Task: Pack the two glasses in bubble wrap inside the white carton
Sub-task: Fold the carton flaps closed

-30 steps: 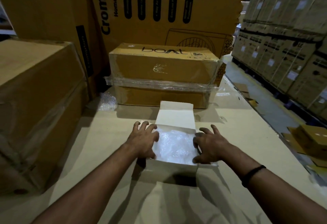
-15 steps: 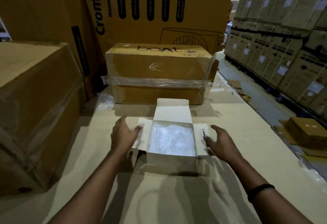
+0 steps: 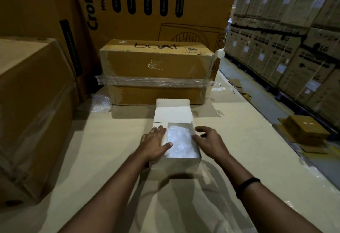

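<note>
Inside the carton (image 3: pixel 176 162): bubble wrap (image 3: pixel 179 140), so we judge packing done.
Left hand (image 3: pixel 154 144): fingers straight, pressing carton's left flap (image 3: pixel 165 136).
Right hand (image 3: pixel 209 140): fingers relaxed, at carton's right.
Remaining: lid (image 3: pixel 173 113).

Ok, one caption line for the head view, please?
Left hand presses a side flap of the white cardboard carton over clear bubble wrap; right hand at the opposite wall.

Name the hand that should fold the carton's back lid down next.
Right, probably. The left hand lies flat on the side flap of the carton, pinning it down. The right hand sits beside the right wall, apparently holding nothing, close to the upright lid.
</note>
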